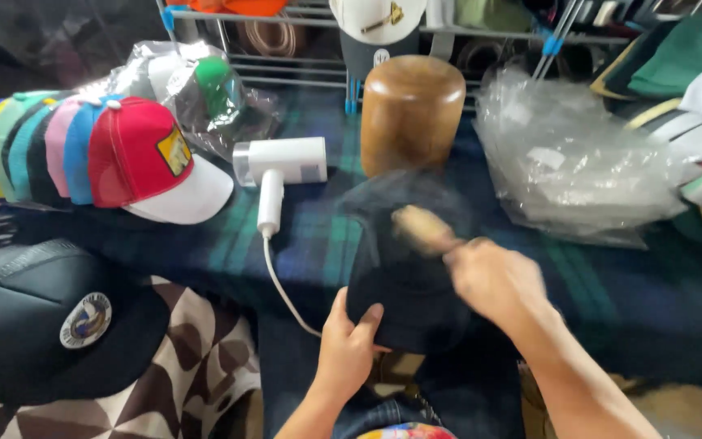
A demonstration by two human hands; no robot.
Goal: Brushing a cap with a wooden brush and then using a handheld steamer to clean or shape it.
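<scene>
Left hand (349, 341) pinches the near edge of a black cap (404, 268), thumb on top, fingers curled under — closed on the fabric. Right hand (493, 280) is blurred; it is closed around the handle of a wooden brush (422, 229), whose head lies over the crown of the cap. The cap sits between the two hands, on the plaid-covered counter (627, 301).

Just beyond the hands stands a rounded wooden hat block (412, 110). Beyond and left of the left hand lies a white handheld steamer (279, 167), its cord (282, 289) trailing close past the left thumb. Further left, a row of coloured caps (83, 150), red one foremost.

Risk, as judged: the left grip is only at the edge — a hard brush stroke could drag the cap free or crease the crown. The cord could snag the left wrist and tug the steamer.
</scene>
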